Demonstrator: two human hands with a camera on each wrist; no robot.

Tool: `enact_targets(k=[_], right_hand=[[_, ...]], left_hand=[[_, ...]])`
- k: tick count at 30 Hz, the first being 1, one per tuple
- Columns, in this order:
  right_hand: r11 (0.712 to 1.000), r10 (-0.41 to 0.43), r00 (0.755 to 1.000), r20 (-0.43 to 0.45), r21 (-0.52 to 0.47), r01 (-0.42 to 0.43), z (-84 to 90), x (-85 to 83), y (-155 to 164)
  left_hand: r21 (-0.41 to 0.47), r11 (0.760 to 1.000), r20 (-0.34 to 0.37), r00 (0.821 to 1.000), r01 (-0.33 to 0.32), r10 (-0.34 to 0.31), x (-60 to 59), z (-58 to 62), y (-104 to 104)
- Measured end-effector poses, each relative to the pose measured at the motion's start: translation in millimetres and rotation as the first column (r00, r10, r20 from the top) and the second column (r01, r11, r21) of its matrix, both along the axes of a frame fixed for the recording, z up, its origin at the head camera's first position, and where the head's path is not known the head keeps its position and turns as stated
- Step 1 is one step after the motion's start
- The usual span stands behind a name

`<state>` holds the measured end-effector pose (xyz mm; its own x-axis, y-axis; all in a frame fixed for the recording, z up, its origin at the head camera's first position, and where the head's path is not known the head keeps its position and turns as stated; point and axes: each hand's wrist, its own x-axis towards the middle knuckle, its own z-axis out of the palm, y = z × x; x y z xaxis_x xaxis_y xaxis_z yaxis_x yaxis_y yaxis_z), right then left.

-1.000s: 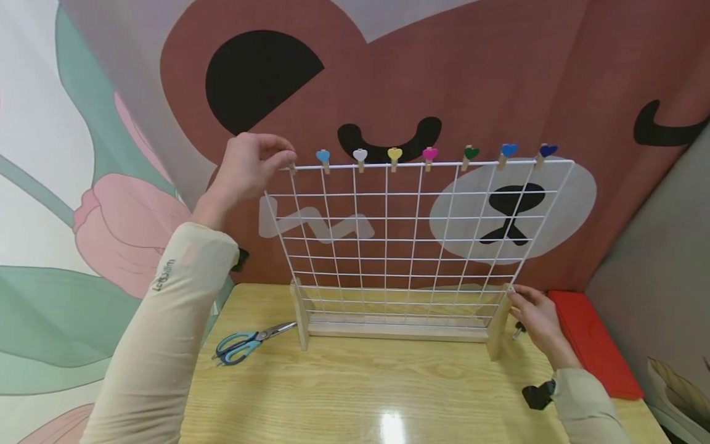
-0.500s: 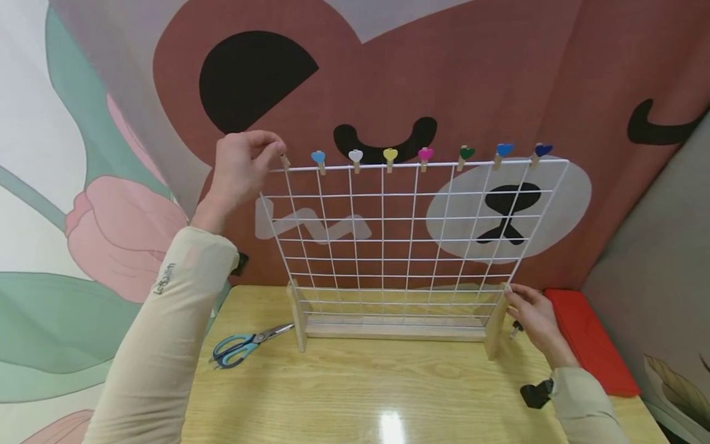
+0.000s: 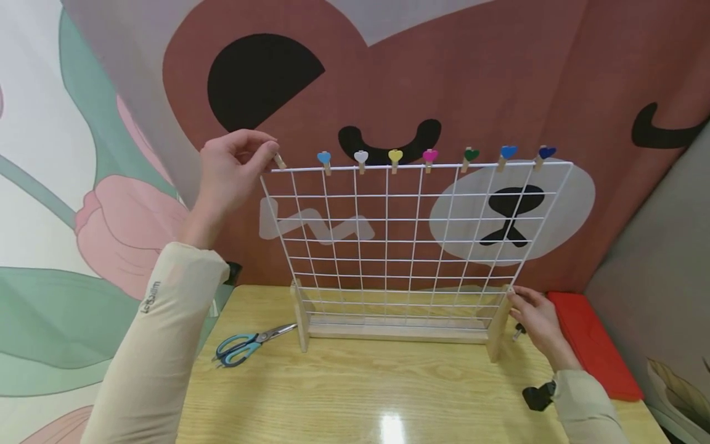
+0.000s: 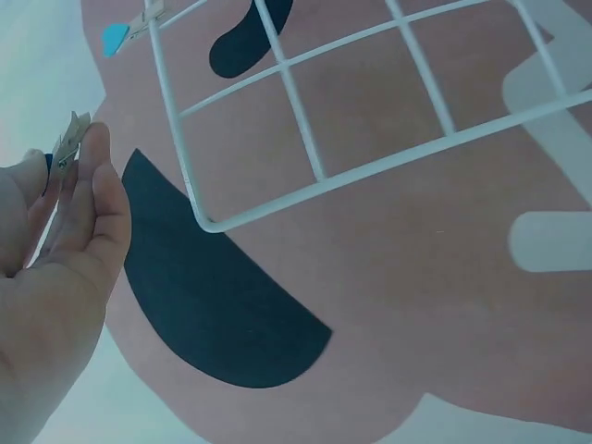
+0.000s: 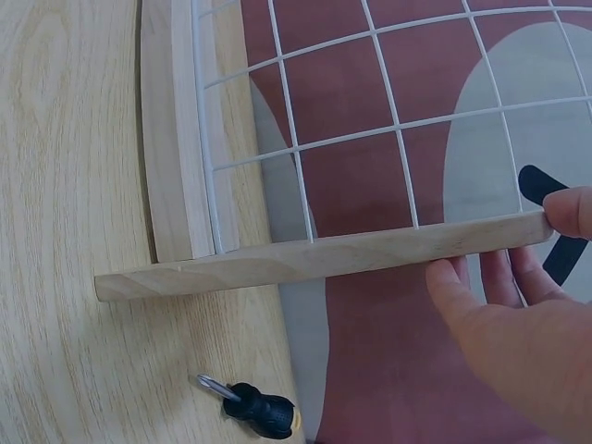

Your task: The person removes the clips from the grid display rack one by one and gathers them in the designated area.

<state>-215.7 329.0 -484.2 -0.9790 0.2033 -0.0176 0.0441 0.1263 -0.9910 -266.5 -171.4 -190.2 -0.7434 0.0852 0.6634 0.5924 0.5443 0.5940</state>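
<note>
A white wire grid (image 3: 386,195) stands upright in a wooden base (image 3: 396,333). Heart-topped mini clothespins line its top wire, among them a yellow one (image 3: 395,156) and a pink one (image 3: 429,157). My left hand (image 3: 227,169), at the grid's upper left corner, pinches another small wooden clothespin (image 4: 70,143) between thumb and fingers. In the left wrist view this clothespin is apart from the wire, its dark blue heart mostly hidden by the thumb. My right hand (image 3: 537,319) grips the top of the right wooden side post (image 5: 324,261), thumb on the end and fingers beneath.
Blue-handled scissors (image 3: 244,346) lie on the wooden table (image 3: 344,394) left of the base. A short black-handled screwdriver (image 5: 264,410) lies beyond the right post. Beside the right hand lies a red flat item (image 3: 596,345). A printed curtain (image 3: 383,80) hangs behind.
My left hand has moved left with the clothespin, which overlapped the top wire a second ago and now sits off it near the corner. The right hand has kept its hold on the post.
</note>
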Motion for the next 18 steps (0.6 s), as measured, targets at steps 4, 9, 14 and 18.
enact_targets(k=[4, 9, 14, 18], right_hand=[[1.0, -0.007, 1.0, 0.002, 0.001, 0.007, -0.7, 2.0, 2], [1.0, -0.009, 1.0, 0.002, -0.012, 0.01, -0.9, 4.3, 4], [0.999, -0.003, 1.0, -0.004, -0.039, 0.003, -0.9, 2.9, 4], [0.999, -0.004, 1.0, -0.003, -0.036, 0.004, -1.1, 0.3, 3]], left_hand=[[-0.008, 0.999, 0.062, 0.998, 0.032, -0.032, 3.0, -13.9, -5], [-0.032, 0.992, 0.115, 0.987, 0.121, -0.116, 5.6, -37.5, -10], [-0.085, 0.975, 0.156, 0.97, 0.203, -0.188, 11.2, -67.1, -18], [-0.128, 0.957, 0.223, 0.948, 0.261, -0.229, 18.5, -98.5, -26]])
